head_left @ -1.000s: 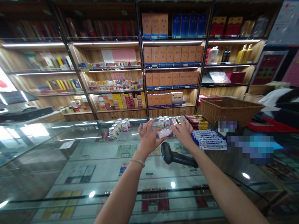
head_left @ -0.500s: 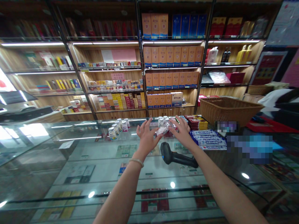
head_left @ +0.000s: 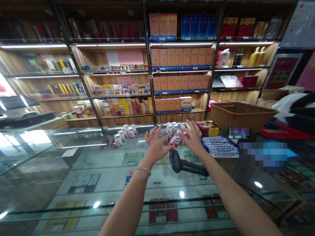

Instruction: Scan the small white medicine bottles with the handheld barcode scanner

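Note:
A small clear jar with a pink label (head_left: 175, 140) is tilted between my hands above the glass counter. My right hand (head_left: 193, 136) grips its upper end with thumb and fingers. My left hand (head_left: 157, 144) has its fingers spread, its thumb close to the jar's lower end; whether it touches cannot be made out. Just behind stand more small jars (head_left: 169, 127), partly covered by my hands. Another group of labelled jars (head_left: 123, 135) is lined up on the left. Below my hands lies a black barcode scanner (head_left: 187, 165).
Blue-and-white packets (head_left: 220, 147) and stacked red-yellow packs (head_left: 208, 128) lie right of my right hand. A wicker basket (head_left: 242, 114) is behind them. The glass counter (head_left: 98, 160) shows boxes and price tags beneath. Shelves of boxed goods (head_left: 182, 85) line the wall.
The jar has turned between my hands, its pink-labelled end now tipped down towards me. My left thumb has drawn slightly lower, away from the jar's middle.

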{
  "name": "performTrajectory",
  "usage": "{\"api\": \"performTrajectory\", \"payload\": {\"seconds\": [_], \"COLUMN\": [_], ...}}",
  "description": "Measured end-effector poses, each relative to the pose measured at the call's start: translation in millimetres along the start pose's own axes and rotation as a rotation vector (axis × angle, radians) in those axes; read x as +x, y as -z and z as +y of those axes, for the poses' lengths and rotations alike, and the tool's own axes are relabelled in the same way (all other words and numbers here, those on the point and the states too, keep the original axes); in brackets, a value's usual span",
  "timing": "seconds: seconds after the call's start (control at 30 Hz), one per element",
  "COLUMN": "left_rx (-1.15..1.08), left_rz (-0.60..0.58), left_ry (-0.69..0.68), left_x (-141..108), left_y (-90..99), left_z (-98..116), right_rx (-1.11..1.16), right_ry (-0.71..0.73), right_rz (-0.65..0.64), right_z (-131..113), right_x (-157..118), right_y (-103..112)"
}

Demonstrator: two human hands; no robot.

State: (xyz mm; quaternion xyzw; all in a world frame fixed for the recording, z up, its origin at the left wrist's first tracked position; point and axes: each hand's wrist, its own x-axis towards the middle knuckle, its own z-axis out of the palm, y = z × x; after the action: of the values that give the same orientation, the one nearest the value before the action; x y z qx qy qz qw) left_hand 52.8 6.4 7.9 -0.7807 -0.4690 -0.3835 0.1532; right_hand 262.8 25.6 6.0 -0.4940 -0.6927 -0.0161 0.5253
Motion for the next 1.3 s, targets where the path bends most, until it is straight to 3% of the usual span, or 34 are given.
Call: {"api": "performTrajectory", "payload": {"seconds": [0.33, 0.67, 0.87, 1.1, 1.3], "left_rx": [-0.024, -0.075, -0.079, -0.085, -0.095], "left_rz": [-0.029, -0.006, -0.009, 0.004, -0.007], "left_ry": [-0.003, 0.075, 0.069, 0.112, 0.117], "left_x": [0, 2, 2, 4, 2], "left_y": [-3.9, -6.3, -5.7, -5.9, -8.1], "left_z": [5, 3, 3, 3, 2], "right_rx": [-0.022, 0.005, -0.046, -0.087, -0.038], "right_ry": [-0.016, 0.023, 0.021, -0.055, -0.088], "right_rz": [-0.029, -0.206, -0.174, -0.005, -0.043], "right_z": [-2, -1, -1, -4, -7], "right_x": [-1, -4, -3, -5, -8], "right_y": [-3, 0, -1, -9, -14]}}
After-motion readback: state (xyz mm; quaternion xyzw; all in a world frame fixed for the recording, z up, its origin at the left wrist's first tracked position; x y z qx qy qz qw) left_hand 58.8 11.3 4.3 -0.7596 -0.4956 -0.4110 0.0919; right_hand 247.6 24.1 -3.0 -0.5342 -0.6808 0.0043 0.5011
